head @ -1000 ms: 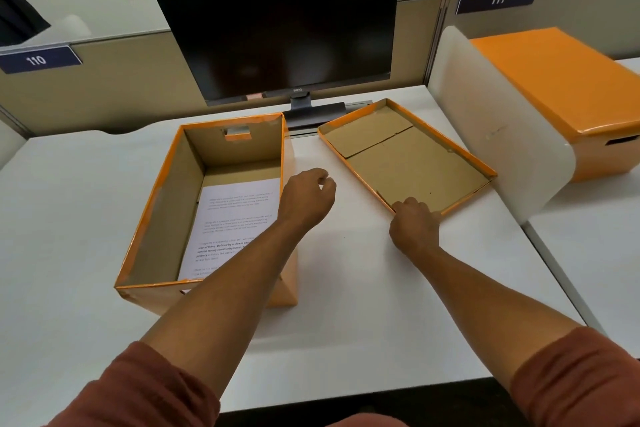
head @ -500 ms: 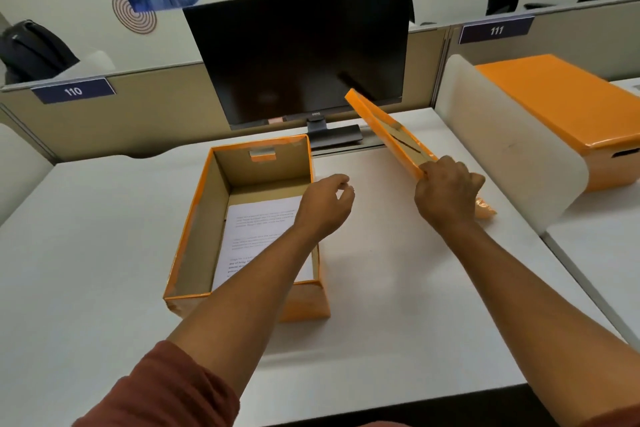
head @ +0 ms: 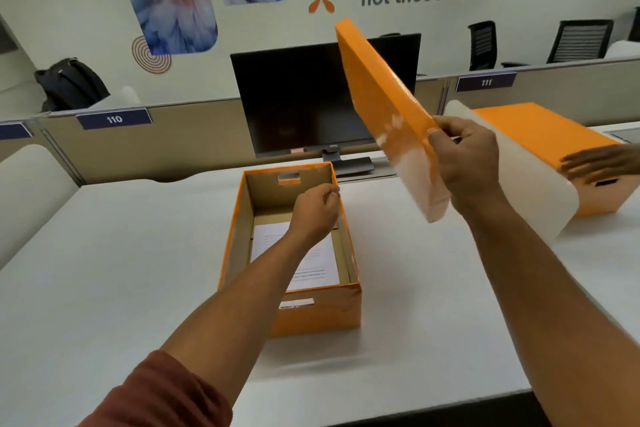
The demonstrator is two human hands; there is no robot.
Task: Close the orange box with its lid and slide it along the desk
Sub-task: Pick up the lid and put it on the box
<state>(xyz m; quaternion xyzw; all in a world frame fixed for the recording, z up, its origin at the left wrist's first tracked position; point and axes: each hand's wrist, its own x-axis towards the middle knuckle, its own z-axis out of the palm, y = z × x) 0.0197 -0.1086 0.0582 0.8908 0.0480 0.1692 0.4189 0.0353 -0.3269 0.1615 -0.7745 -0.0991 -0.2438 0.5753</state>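
Note:
The orange box (head: 322, 312) stands open on the white desk, with printed paper (head: 311, 270) lying on its bottom. My right hand (head: 464, 163) grips the orange lid (head: 384, 104) by its near edge and holds it in the air, tilted steeply, orange top facing me, to the right of and above the box. My left hand (head: 317, 210) hovers over the box's right wall, fingers loosely curled, holding nothing.
A black monitor (head: 298, 104) stands behind the box. A white divider (head: 540, 198) runs along the desk's right edge; beyond it sits a second closed orange box (head: 540, 135) with another person's hand (head: 599, 163) on it. A partition runs along the back.
My right hand has lifted the lid off the desk, raised it and turned its orange top toward me. My left hand has stayed over the box's right wall. The camera has tilted upward.

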